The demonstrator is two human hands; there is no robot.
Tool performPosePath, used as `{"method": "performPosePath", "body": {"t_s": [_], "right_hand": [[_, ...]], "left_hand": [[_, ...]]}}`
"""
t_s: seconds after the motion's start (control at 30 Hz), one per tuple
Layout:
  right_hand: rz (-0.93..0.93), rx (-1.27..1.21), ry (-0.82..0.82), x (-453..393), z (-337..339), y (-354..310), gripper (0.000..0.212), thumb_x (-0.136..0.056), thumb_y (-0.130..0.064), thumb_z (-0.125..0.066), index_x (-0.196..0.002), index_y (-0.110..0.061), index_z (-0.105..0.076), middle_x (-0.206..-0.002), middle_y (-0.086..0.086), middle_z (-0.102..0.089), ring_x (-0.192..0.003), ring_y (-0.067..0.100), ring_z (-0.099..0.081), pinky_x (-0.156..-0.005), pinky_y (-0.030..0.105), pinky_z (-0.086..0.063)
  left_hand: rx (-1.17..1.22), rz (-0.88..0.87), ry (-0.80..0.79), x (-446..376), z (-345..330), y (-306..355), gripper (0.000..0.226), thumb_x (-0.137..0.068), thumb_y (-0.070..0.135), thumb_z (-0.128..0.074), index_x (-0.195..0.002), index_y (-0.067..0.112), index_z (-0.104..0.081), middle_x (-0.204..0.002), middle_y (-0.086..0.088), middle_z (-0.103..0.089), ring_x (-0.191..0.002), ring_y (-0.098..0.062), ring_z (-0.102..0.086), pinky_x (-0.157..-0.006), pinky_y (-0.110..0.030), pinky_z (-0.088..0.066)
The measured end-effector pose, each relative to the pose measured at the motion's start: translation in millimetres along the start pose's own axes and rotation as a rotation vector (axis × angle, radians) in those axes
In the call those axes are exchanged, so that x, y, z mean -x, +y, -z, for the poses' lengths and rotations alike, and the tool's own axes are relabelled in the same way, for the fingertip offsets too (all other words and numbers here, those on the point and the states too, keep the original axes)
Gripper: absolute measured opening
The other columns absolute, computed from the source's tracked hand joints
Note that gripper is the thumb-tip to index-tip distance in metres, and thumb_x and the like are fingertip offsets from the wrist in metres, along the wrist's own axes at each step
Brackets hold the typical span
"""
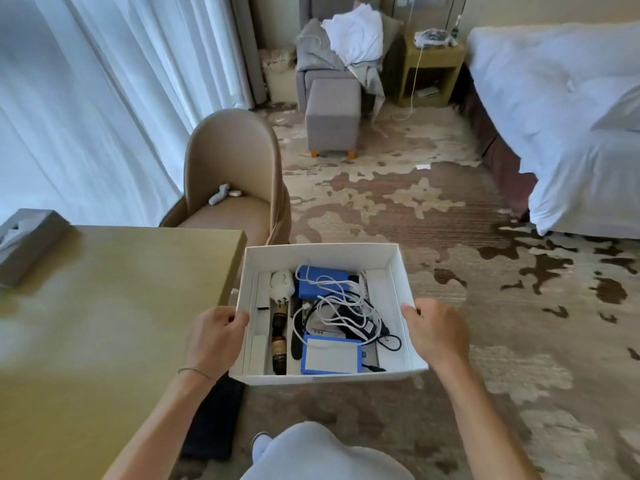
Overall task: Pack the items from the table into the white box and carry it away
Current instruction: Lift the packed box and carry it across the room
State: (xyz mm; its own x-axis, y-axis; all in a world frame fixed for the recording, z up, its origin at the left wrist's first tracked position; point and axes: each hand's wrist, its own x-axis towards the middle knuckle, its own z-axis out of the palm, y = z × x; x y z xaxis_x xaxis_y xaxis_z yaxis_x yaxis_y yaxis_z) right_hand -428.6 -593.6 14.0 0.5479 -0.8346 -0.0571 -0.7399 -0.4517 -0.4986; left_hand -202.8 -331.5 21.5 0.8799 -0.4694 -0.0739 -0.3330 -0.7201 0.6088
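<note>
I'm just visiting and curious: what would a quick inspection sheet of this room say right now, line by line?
Surface: table, bare tan top; box held beyond its right edge, over carpet.
Job's things: white box holds two blue packs, white plug, brown bottles.
Clutter: tissue box at table's far left corner; dark flat thing on the floor by the table.
Hands: left hand grips box's left wall, right hand its right wall.
Cables: white cord and black cord tangled inside box.
Surroundings: chair, footstool, bed, curtains.
</note>
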Motion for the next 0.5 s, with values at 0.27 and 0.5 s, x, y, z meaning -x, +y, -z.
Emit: {"method": "performPosePath", "body": {"t_s": [0.27,0.5], "right_hand": [[-0.214,0.003,0.126,40,82,134,0.056,-0.094,-0.028,-0.061,-0.049,-0.017,-0.031,-0.043,-0.004,-0.031,-0.039,0.016,-0.025,-0.046,0.026,-0.018],[-0.443,-0.012,0.242,93,131,231,0.055,-0.093,-0.027,-0.061,-0.049,-0.017,-0.03,-0.044,-0.005,-0.03,-0.041,0.015,-0.024,-0.047,0.026,-0.018]], "left_hand": [[-0.019,-0.209,-0.081,41,-89,117,0.05,-0.087,0.029,-0.059,-0.044,0.01,-0.043,-0.039,0.004,-0.036,-0.04,-0.013,-0.034,-0.047,-0.028,-0.03],[-0.057,-0.368,-0.224,69,-165,208,0.047,-0.087,0.029,-0.057,-0.049,0.004,-0.047,-0.043,0.001,-0.044,-0.043,-0.021,-0.042,-0.046,-0.033,-0.037]]}}
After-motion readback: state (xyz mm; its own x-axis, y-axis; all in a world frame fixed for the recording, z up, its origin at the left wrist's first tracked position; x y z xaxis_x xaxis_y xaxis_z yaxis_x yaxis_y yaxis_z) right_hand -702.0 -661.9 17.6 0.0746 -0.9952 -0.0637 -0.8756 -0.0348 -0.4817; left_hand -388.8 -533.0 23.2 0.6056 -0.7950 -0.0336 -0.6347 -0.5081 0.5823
